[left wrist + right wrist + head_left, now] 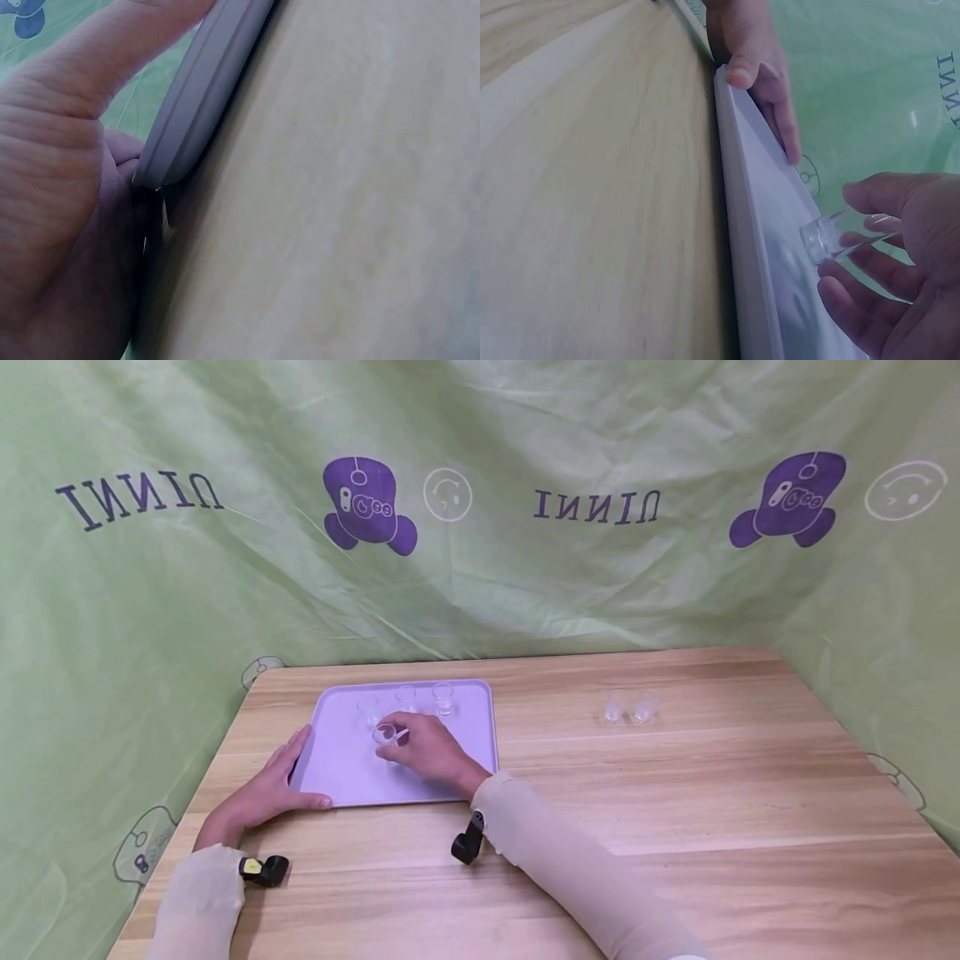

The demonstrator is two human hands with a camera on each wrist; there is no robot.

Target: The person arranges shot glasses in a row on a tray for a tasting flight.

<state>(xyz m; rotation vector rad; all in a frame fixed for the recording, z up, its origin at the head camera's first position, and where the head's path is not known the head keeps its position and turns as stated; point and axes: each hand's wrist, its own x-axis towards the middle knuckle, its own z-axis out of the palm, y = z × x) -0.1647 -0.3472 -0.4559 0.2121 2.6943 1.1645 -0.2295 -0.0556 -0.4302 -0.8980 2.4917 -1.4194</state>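
Note:
Between the thumb and fingers of my right hand (433, 750) is a small clear shot glass (384, 735), held over the pale purple tray (337, 777). In the right wrist view the base of this shot glass (819, 241) points toward the tray surface. My left hand (264, 793) rests at the tray's near left corner, its fingers straight along the left side and its thumb on the front rim. Three more shot glasses stand on the tray's far half: one on the left (368, 712), one in the middle (406, 697) and one on the right (443, 699).
Two further clear glasses, one (613, 707) beside the other (645, 707), stand on the wooden table (675, 802) right of the tray. A green printed cloth (495, 593) hangs behind the table and along its sides.

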